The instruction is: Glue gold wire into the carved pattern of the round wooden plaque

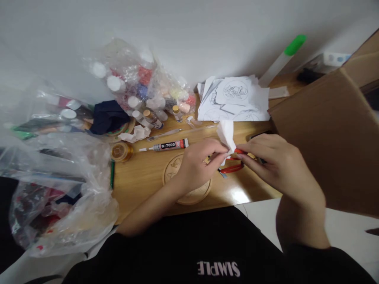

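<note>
Over the table, my left hand (201, 159) pinches a crumpled white tissue (226, 134), thumb against forefinger. Close beside it, my right hand (274, 163) is closed on a slim tool with an orange-red handle (239, 151). The tool's end meets the tissue, and its working tip is hidden there. Just below the hands lies another red-handled tool (232, 169), perhaps pliers, partly covered. A round carved wooden disc (192, 197) rests under my left forearm and wrist. Behind that hand is a grey B-7000 glue tube (168, 145).
Plastic bags of paint bottles (139, 85) stand along the wall, with more bags (65, 189) at left. Printed line drawings (233, 98) lie at the back. A large cardboard box (322, 142) bounds the right side. An amber jar (121, 152) sits left of the glue.
</note>
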A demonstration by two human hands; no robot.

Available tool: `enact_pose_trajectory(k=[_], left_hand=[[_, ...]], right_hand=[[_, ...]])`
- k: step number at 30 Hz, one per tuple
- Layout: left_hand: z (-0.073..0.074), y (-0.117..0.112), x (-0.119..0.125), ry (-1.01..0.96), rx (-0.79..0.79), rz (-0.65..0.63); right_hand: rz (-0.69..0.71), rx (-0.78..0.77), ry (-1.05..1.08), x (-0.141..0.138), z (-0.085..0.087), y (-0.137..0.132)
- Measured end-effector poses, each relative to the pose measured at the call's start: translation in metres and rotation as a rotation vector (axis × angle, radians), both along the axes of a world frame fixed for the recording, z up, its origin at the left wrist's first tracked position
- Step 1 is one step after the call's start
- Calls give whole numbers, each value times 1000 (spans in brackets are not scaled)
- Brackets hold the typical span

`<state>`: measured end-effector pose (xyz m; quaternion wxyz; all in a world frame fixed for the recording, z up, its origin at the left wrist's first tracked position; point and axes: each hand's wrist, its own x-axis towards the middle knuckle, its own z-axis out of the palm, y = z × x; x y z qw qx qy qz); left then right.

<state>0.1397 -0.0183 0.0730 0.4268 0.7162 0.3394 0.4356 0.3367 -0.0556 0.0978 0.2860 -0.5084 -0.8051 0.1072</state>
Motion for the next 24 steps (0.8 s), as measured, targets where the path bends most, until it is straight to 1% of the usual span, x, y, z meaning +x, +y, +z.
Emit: enact_pose_trajectory(k=[2, 5, 8, 12, 15, 18, 21, 24], left_hand=[[3, 1, 1, -32, -36, 7], [5, 4, 4, -147, -164, 64], [3, 6, 6, -251, -270, 87], [-2, 7, 9, -328, -368, 149], [-5, 6, 12, -358, -475, 178], [-10, 3, 15, -393, -597, 160], [-15, 1, 18, -378, -706, 74], [-17, 1, 20, -338, -758, 16]], right_hand=[[-8, -24, 63, 0, 1, -2], [-115, -62, 234, 0, -2, -7], [-247, -127, 424, -3, -7, -12], [-371, -235, 618, -14, -15, -15], [-457, -236, 724, -22, -23, -16], [-503, -218, 769, -26, -28, -16], [-523, -196, 749, -27, -29, -15], [-535, -165, 703, -27, -30, -15]])
